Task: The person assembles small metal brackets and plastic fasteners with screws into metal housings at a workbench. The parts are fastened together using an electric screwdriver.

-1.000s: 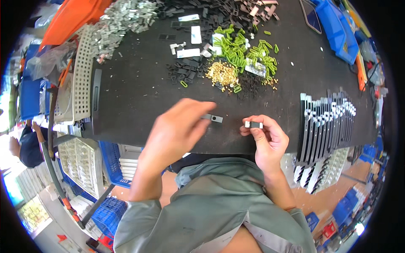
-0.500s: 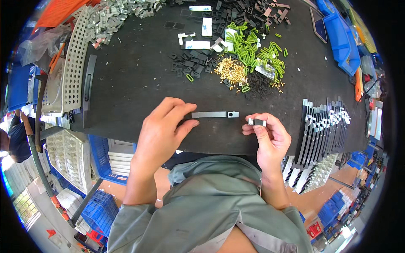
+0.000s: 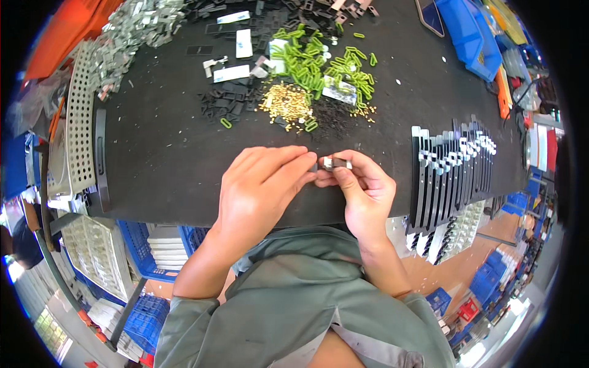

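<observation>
Close to the table's near edge, my two hands meet almost fingertip to fingertip. My left hand (image 3: 254, 187) is closed in a pinch, back of the hand up. A sliver of a grey bar (image 3: 315, 167) shows at its fingertips, and the rest is hidden under the fingers. My right hand (image 3: 367, 187) pinches a small black-and-silver block (image 3: 337, 164) between thumb and fingers, right beside the bar's end. Whether bar and block touch I cannot tell.
Beyond my hands lie green oval rings (image 3: 300, 58), brass pins (image 3: 285, 103), black clips (image 3: 230, 101) and a heap of metal pieces (image 3: 135, 34). Finished-looking black strips with silver ends (image 3: 438, 184) stand in a row at right. A perforated basket (image 3: 80, 122) borders the left.
My left hand has moved right and taken hold of the grey bar that lay on the table. My right hand, still holding the block, has come closer to it. The view has shifted.
</observation>
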Tool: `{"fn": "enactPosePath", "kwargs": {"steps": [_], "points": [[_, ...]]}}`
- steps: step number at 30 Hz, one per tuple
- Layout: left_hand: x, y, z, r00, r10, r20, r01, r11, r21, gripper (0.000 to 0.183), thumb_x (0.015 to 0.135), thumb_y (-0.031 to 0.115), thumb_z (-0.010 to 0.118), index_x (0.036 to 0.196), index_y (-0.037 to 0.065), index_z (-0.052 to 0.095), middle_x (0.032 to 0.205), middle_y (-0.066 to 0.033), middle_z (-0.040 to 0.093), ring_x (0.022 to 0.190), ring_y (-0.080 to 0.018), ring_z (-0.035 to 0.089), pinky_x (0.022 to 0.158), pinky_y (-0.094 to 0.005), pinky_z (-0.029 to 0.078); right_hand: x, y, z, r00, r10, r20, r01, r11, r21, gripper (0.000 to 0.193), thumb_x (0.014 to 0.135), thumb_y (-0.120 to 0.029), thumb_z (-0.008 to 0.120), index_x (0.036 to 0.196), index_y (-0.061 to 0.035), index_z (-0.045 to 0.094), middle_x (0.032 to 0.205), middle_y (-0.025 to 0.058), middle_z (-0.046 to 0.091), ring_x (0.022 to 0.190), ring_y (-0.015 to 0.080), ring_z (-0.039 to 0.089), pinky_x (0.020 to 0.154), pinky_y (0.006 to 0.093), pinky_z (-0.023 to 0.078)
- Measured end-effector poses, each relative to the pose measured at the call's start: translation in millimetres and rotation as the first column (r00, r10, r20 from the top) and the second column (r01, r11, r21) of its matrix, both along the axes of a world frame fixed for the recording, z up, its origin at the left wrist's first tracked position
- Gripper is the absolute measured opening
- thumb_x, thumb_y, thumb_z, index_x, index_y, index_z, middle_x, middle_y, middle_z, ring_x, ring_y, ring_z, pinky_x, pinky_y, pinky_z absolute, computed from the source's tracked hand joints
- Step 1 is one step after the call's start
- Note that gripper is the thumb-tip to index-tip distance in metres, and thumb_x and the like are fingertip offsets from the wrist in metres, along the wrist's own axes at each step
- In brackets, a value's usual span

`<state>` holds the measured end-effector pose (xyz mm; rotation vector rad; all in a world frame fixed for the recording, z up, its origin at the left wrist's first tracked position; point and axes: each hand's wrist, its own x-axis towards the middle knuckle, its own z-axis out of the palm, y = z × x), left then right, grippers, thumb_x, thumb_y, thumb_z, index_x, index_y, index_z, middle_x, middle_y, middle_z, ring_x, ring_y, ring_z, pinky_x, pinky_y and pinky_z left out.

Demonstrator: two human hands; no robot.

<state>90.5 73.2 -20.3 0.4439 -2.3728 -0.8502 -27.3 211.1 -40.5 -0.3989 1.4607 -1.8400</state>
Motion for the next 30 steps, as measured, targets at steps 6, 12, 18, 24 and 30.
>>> {"fn": "enactPosePath", "kwargs": {"steps": [6,12,18,24,30], "points": [[-15,10,1,0.995,-0.094,-0.016,0.093,0.994,-0.049,0.032,0.069,0.006,0.079,0.100,0.003,0.071,0.101,-0.0096,0.071,0.083,-0.0254,0.067,0.074,-0.0357,0.051,-3,1,3,0.995,-0.034,-0.099,0.035,0.999,0.009,0.019,0.094,0.004,0.058,0.112,0.0093,0.061,0.098,0.0125,0.069,0.085,0.0171,0.069,0.076,0.0291,0.058],[-16,12,-4,0.997,-0.061,-0.044,0.056,0.992,-0.112,0.035,0.065,0.008,0.079,0.098,0.000,0.070,0.098,-0.0098,0.071,0.078,-0.0217,0.067,0.069,-0.0327,0.050,-3,5,2,0.990,0.019,-0.140,-0.015,0.999,0.029,0.020,0.092,0.006,0.059,0.112,0.0083,0.062,0.094,0.0111,0.070,0.082,0.0154,0.069,0.072,0.0258,0.056],[-10,15,3,0.996,-0.087,-0.006,0.087,0.993,-0.076,0.036,0.068,0.007,0.078,0.102,-0.001,0.070,0.099,-0.0106,0.071,0.079,-0.0232,0.067,0.070,-0.0331,0.051,-4,5,0,0.908,0.071,-0.412,-0.011,0.989,0.148,0.018,0.089,0.008,0.061,0.107,0.0071,0.065,0.093,0.0117,0.070,0.080,0.0129,0.068,0.068,0.0248,0.054],[-4,22,16,0.983,-0.067,0.169,0.046,0.991,0.122,0.033,0.075,0.000,0.074,0.108,-0.003,0.067,0.103,-0.0151,0.070,0.085,-0.0305,0.066,0.073,-0.0362,0.054,-3,4,-1,0.822,0.091,-0.562,-0.043,0.994,0.097,0.019,0.087,0.012,0.058,0.104,0.0059,0.065,0.096,0.0134,0.070,0.079,0.0168,0.069,0.069,0.0263,0.055],[-5,16,13,0.986,-0.062,0.154,0.027,0.975,0.219,0.023,0.077,0.001,0.073,0.100,-0.002,0.067,0.096,-0.0147,0.070,0.082,-0.0316,0.065,0.071,-0.0362,0.053,-2,4,2,0.870,0.131,-0.475,-0.099,0.991,0.092,0.020,0.088,0.013,0.054,0.104,0.0059,0.064,0.094,0.0132,0.069,0.076,0.0171,0.070,0.070,0.0260,0.056]]}}
